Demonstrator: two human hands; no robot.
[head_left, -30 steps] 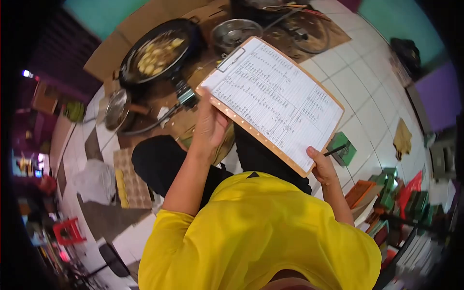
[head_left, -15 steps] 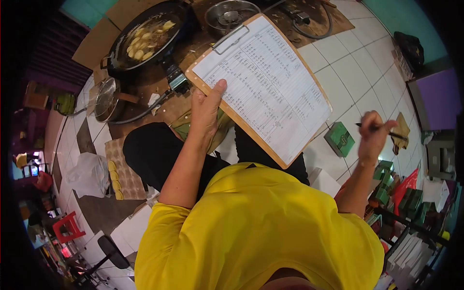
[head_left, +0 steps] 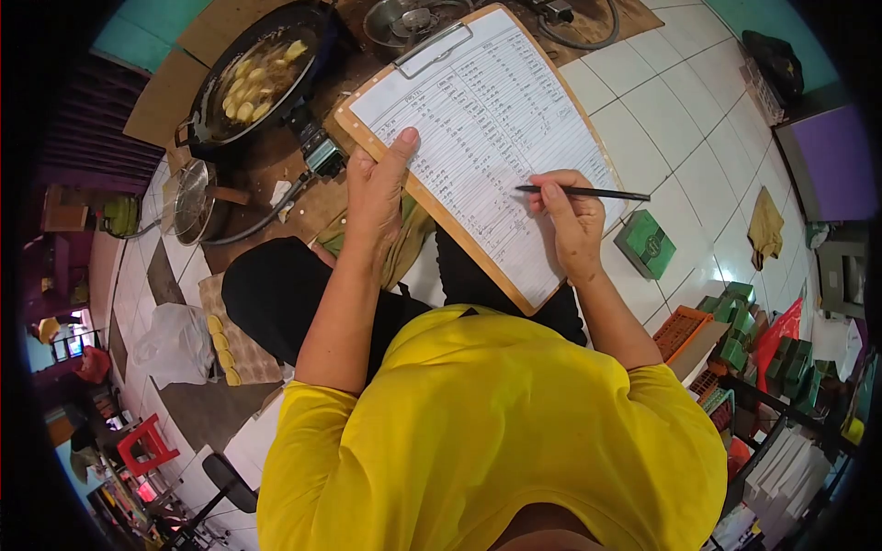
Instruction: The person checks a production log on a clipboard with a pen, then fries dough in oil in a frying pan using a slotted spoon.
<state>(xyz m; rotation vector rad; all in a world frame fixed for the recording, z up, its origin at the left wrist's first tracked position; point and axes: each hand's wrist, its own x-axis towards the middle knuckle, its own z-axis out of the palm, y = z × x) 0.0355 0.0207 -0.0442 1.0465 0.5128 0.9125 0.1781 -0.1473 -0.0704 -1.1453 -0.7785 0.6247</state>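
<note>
My left hand [head_left: 378, 188] grips the left edge of a clipboard [head_left: 469, 241], its thumb on top of the paper and the other fingers hidden beneath. A sheet of lined paper [head_left: 491, 119] covered in handwritten columns is held under the board's metal clip [head_left: 434, 50]. Over the lower right of the sheet, my right hand [head_left: 571, 220] pinches a black pen [head_left: 597, 193] between thumb and fingers. The pen's tip points left, close over the written lines. The board lies tilted above my lap.
A wok [head_left: 197, 136] of oil with yellow pieces frying stands at the upper left, a wire strainer [head_left: 193, 202] below it. A metal bowl [head_left: 390, 28] sits behind the clipboard. On the tiled floor are a green box [head_left: 646, 244], a brown cloth [head_left: 764, 228] and a plastic bag [head_left: 172, 342].
My right hand has moved left with the pen, from beside the clipboard to over the paper. The clipboard and left hand have shifted slightly up and left in view.
</note>
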